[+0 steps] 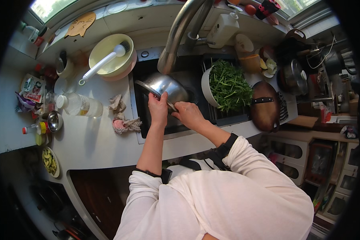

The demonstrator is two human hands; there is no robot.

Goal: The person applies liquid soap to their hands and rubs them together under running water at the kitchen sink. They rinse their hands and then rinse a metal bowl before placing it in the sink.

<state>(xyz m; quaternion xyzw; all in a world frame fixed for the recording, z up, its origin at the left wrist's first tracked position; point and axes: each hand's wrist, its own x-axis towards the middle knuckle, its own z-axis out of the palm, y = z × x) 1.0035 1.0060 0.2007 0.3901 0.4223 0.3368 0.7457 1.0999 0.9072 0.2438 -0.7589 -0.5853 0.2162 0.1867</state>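
Note:
A stainless steel bowl is tilted on its side over the dark sink, its outer wall towards the faucet. My left hand grips its rim, thumb on the outside. Further right along the same rim, my right hand is closed on the edge. The bowl's inside faces away from view. To its right, a white bowl heaped with leafy greens rests on a rack over the sink.
Left of the sink are a pale yellow basin with a white-handled brush, a plastic bottle and crumpled cloths. On the right lies a wooden cutting board with a black-handled knife. A pump bottle stands behind the sink.

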